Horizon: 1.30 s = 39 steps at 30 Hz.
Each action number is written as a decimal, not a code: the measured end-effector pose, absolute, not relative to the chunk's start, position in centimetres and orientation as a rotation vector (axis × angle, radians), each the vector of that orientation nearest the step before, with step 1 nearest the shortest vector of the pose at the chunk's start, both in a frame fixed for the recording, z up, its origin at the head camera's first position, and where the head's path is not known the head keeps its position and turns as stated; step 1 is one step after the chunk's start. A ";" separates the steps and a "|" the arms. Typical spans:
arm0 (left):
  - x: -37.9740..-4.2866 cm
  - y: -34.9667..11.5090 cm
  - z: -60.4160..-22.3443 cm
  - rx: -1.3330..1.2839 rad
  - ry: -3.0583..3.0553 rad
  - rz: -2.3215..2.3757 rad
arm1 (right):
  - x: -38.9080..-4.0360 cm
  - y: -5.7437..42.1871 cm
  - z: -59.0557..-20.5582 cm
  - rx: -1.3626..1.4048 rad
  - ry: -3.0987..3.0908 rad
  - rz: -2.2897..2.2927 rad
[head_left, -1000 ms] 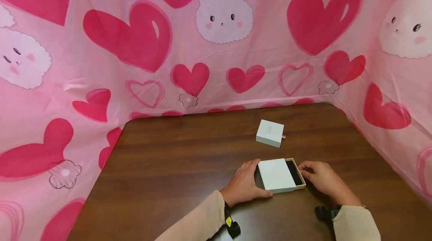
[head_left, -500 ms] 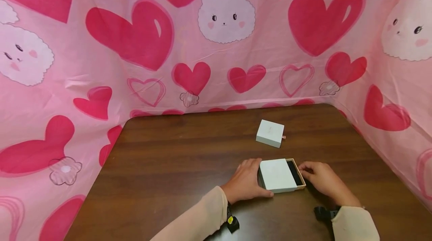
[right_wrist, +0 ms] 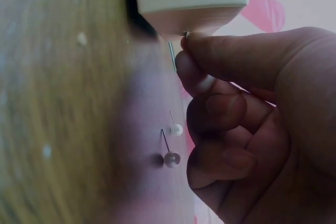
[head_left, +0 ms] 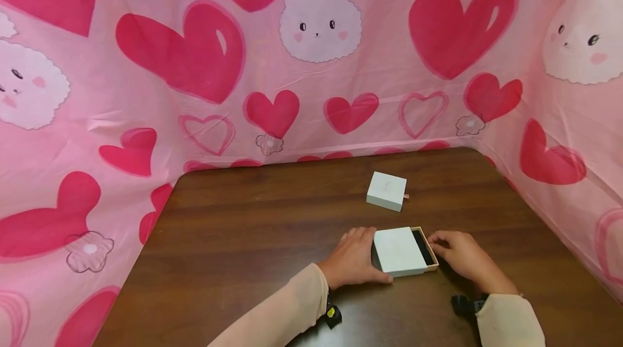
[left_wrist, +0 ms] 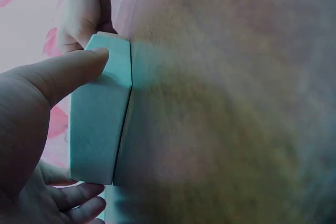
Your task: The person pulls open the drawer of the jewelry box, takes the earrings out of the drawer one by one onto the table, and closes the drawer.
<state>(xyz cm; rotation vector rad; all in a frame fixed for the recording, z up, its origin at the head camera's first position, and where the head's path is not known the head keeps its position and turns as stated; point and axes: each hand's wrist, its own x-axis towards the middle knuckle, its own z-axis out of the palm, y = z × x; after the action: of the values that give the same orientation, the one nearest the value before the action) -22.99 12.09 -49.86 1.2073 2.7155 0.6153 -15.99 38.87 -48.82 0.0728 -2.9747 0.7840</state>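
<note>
A white sliding box point(head_left: 399, 251) lies on the brown table, its tan-edged drawer point(head_left: 431, 268) partly out on the right with a black lining inside. My left hand point(head_left: 354, 258) grips the sleeve from the left, thumb along its near side and fingers at the far side. At the drawer's end, my right hand point(head_left: 462, 255) pinches a tiny tab point(right_wrist: 187, 34) between thumb and index finger; the tab is mostly hidden. Below those fingers in the right wrist view are two small pearl-headed pins or studs, one pearl point(right_wrist: 172, 159) nearer and another pearl point(right_wrist: 177, 129) behind.
A second white box point(head_left: 386, 191), closed and with a small pink tab point(head_left: 406, 196) on its right side, sits farther back. Pink cloth point(head_left: 302, 77) printed with hearts and rabbits hangs behind the table point(head_left: 233, 228) and at both sides.
My left hand and the sleeve have shifted very slightly right over the drawer, so a little less of it shows. The right hand keeps its place at the drawer's end.
</note>
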 end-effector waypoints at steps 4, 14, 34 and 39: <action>-23.1 12.3 -49.8 1.224 2.728 0.588 | -16.1 39.0 -48.7 0.076 -2.974 0.782; -23.3 12.6 -49.4 1.248 2.743 0.547 | -16.1 39.0 -48.4 0.054 -2.983 0.802; -23.5 13.0 -49.5 1.260 2.730 0.522 | -15.8 39.0 -48.6 0.010 -2.996 0.810; -23.7 13.2 -49.5 1.268 2.726 0.511 | -15.9 39.1 -48.6 -0.010 -3.011 0.811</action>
<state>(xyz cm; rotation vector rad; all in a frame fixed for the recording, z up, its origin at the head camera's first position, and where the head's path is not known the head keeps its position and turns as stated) -23.67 13.24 -49.48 1.2684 2.7255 0.5107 -15.87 39.08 -48.61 -0.0098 -3.0105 0.8107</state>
